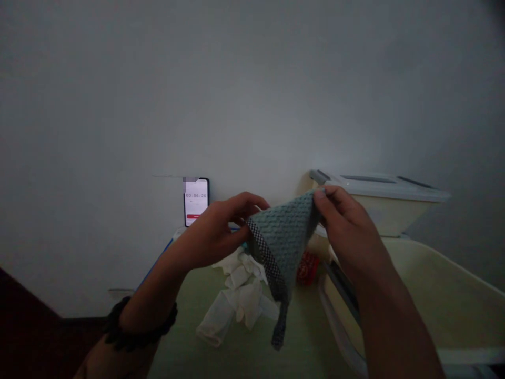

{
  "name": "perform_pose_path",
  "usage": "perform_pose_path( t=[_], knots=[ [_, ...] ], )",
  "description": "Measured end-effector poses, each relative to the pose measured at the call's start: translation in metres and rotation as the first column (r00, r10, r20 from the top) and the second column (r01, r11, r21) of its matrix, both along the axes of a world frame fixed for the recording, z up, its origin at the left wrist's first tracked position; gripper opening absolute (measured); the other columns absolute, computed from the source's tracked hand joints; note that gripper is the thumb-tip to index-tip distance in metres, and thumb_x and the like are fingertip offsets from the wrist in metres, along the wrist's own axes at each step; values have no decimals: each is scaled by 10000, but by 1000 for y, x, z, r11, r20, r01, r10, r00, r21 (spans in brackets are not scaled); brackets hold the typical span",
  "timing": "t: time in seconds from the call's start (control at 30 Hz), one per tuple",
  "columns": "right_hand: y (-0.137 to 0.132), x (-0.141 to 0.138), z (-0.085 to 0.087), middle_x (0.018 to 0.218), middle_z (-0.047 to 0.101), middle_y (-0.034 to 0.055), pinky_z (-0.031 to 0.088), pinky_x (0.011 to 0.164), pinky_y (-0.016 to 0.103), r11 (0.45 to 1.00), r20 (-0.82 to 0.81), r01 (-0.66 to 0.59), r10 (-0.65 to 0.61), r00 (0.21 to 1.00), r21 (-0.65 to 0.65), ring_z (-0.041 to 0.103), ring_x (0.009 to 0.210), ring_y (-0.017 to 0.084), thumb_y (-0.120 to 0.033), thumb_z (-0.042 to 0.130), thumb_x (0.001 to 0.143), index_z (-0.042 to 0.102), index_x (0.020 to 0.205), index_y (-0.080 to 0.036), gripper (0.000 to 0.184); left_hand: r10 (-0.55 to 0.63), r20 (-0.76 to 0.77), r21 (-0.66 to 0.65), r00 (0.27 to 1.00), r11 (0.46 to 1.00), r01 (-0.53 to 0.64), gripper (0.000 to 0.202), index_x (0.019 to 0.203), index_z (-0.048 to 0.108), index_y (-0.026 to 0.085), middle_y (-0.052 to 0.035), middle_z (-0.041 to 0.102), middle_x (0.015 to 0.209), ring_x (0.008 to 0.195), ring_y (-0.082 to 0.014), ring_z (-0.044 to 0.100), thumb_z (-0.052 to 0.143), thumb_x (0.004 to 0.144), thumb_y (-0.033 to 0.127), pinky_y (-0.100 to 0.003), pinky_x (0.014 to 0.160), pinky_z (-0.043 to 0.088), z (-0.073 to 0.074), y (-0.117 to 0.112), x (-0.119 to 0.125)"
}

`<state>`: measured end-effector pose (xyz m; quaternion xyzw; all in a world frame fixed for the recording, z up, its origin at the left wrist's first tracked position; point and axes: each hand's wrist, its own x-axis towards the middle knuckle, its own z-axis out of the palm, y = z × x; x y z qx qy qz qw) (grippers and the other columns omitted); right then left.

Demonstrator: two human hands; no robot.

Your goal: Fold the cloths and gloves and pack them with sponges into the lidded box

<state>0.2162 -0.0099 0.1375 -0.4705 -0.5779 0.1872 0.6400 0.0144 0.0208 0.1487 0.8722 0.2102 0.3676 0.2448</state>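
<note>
A pale green, knit-textured cloth (284, 223) with a black-and-white checked trim hangs between my hands above the table. From its lower end dangles a narrow checked strip. My left hand (221, 226) grips the cloth's upper left edge by the trim, its fingertips partly hidden behind the fabric. The upper right corner is pinched between the thumb and fingers of my right hand (343, 221). Below the cloth lies a heap of thin, crumpled white fabric pieces (240, 300); their exact kind is unclear.
A phone (196, 202) showing a running timer leans upright against the wall. At right stands a large cream bin (434, 295), with a lidded cream box (386, 205) behind it. A red package (307, 267) sits beside the bin on the green table (177, 342).
</note>
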Motion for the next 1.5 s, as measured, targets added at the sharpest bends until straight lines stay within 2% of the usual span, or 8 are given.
perform_pose_path(
  t=[0.23, 0.43, 0.63, 0.83, 1.0, 1.13, 1.33, 1.5],
  knots=[
    [-2, -6, 2, 642, 530, -22, 379, 526, 240, 1000, -20, -7, 7, 1000, -1, 491, 584, 120, -417, 483, 805, 500, 788, -211, 207, 196, 184, -263, 963, 954, -143, 209, 785, 604, 134, 13, 594, 652, 621, -99, 541, 423, 820, 231, -195, 567, 416, 2, 11, -1],
    [-6, -9, 5, 500, 464, -51, 266, 392, 220, 970, 178, 241, -233, 956, -26, 368, 402, 96, -453, 464, 801, 475, 845, -226, 231, 100, 259, -618, 961, 782, 85, 367, 843, 580, 150, -15, 636, 646, 591, -140, 584, 332, 841, 421, -250, 553, 444, -6, 26, -6],
    [-6, -23, 4, 658, 611, -2, 354, 462, 235, 989, 312, 149, -135, 940, -22, 509, 486, 117, -420, 465, 805, 495, 846, -218, 208, -29, 12, -450, 999, 892, 32, 365, 987, 529, 178, -28, 649, 842, 765, -167, 599, 619, 694, 376, -268, 634, 464, -4, 16, -7],
    [-8, -19, 1, 838, 633, 38, 426, 555, 249, 970, 371, -41, 130, 919, -239, 596, 705, 166, -451, 546, 748, 501, 946, -211, 314, -85, -105, -433, 991, 901, 31, 207, 844, 576, 155, -28, 644, 810, 759, -163, 596, 610, 712, 310, -279, 653, 476, -5, 16, -6],
    [-19, -2, -1, 780, 622, 43, 410, 505, 246, 874, 542, -139, 406, 736, -466, 574, 649, 172, -357, 601, 721, 566, 877, -201, 223, -99, -96, -474, 990, 880, 42, 146, 827, 581, 158, -19, 643, 819, 773, -157, 598, 607, 721, 255, -285, 684, 479, -7, 28, -18],
    [-23, -2, 4, 677, 568, 9, 386, 496, 235, 918, 627, -94, 336, 703, -386, 527, 588, 140, -338, 503, 795, 561, 766, -199, 153, -220, -80, -590, 972, 797, 132, 91, 808, 594, 176, -4, 646, 840, 833, -153, 608, 581, 723, 146, -309, 777, 465, -9, 32, -29],
    [-17, -8, 8, 676, 572, -8, 391, 484, 228, 944, 414, -120, 247, 876, -308, 514, 560, 119, -362, 502, 791, 567, 801, -195, 180, -309, -104, -648, 945, 742, 171, 342, 950, 603, 188, -47, 651, 913, 876, -195, 608, 667, 623, 111, -332, 771, 478, -10, 27, -30],
    [-12, -18, 5, 626, 550, -21, 364, 440, 212, 949, 379, -142, 245, 892, -280, 506, 538, 113, -382, 567, 736, 575, 787, -192, 197, -145, -71, -464, 987, 881, 96, 215, 915, 618, 178, -36, 649, 868, 826, -168, 593, 610, 721, 270, -287, 727, 483, -7, 24, -24]
  ],
)
